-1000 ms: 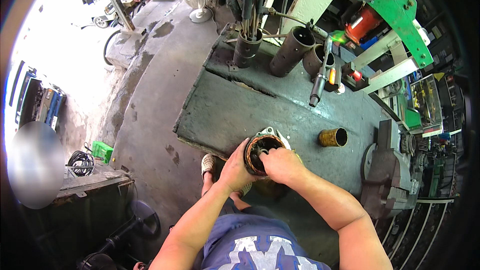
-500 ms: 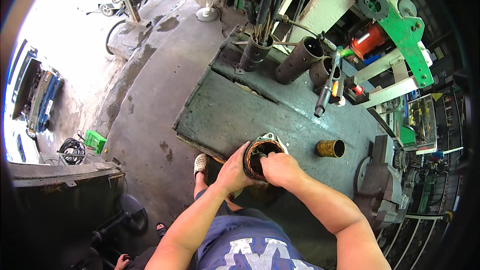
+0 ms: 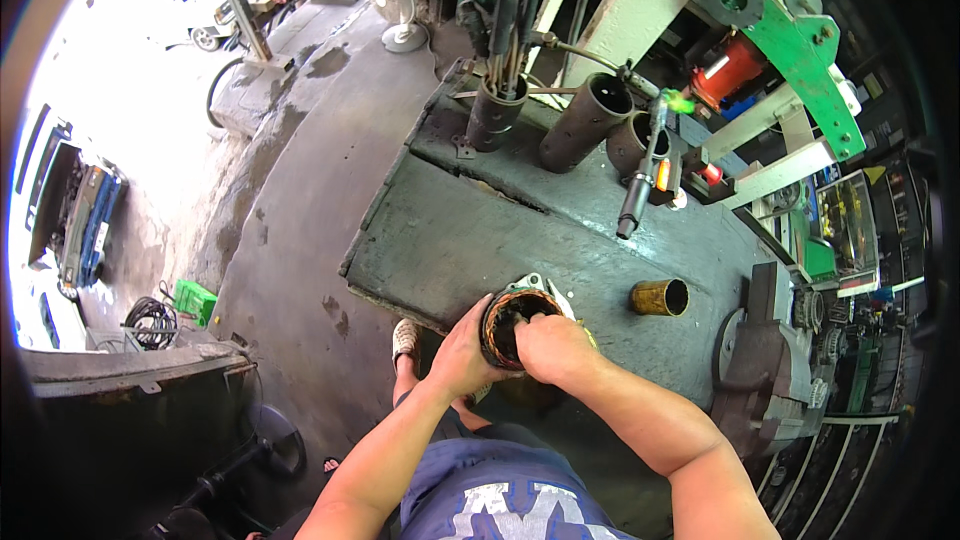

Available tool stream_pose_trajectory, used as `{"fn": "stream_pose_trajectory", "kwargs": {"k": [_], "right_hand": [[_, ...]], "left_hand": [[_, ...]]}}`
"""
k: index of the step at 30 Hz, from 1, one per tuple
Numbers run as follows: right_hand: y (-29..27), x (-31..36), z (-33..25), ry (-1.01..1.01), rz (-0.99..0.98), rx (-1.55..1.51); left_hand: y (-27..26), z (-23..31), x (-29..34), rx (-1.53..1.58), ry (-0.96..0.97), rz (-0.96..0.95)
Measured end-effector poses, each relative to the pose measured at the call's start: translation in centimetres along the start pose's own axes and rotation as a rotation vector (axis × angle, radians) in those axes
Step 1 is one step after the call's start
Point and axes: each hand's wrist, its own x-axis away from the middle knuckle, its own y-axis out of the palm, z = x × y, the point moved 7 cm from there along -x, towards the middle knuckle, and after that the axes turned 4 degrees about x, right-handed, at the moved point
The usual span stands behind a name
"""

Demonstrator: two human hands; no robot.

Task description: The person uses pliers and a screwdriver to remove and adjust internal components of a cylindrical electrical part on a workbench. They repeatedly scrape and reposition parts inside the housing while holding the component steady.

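Observation:
At the near edge of the steel workbench [image 3: 440, 240], a round motor stator [image 3: 518, 300] with a ring of copper-coloured windings faces up towards me. A pale metal flange or bracket [image 3: 536, 284] shows at its far side. My left hand [image 3: 462, 352] wraps the stator's left outer side. Over the right part of its opening lies my right hand [image 3: 556, 348], closed, with the fingertips down inside the ring. Whatever those fingers pinch, if anything, is hidden by the hand.
To the right stands a short yellow-brown cylinder [image 3: 650, 298], with a heavy vise [image 3: 765, 350] beyond it. Dark metal tubes [image 3: 588, 125], one holding rod-like tools [image 3: 508, 30], and a torque-wrench-like tool [image 3: 635, 202] occupy the far side. A green-and-white frame [image 3: 790, 60] rises behind.
My right hand has shifted and turned slightly at the stator's opening, its fingers still inside. The left hand keeps its hold. The whole view has moved a little.

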Motion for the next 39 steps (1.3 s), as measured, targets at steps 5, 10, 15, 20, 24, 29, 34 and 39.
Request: {"fn": "stream_pose_trajectory", "kwargs": {"k": [5,10,15,20,24,29,34,39], "right_hand": [[0.5,-0.5,-0.3,0.02,0.031,-0.029],[0.4,-0.5,0.0,0.035,-0.059,-0.194],[-0.3,6.1,2.4,-0.007,0.447,-0.718],[11.2,13.2,3.3,0.596,0.571,-1.02],[24.0,12.6,0.4,1.153,0.68,-2.084],[25.4,8.9,2.5,0.359,1.137,-3.339],[23.8,17.5,-1.8,-0.408,1.177,-2.941],[31.4,28.5,-5.2,0.32,1.432,-2.853]], "left_hand": [[0.0,0.7,0.2,-0.012,0.036,0.006],[0.8,0.5,0.1,-0.079,0.017,-0.041],[0.2,2.4,-2.7,-0.254,0.165,-0.178],[-1.7,4.0,-5.5,-0.375,0.159,-0.238],[-1.5,4.7,-4.7,-0.256,0.271,-0.374],[-3.2,5.6,-1.8,-0.314,0.574,-0.423],[-1.9,11.2,-4.6,-0.428,0.821,-0.454],[11.4,18.2,1.0,-0.186,0.823,-0.665]]}}
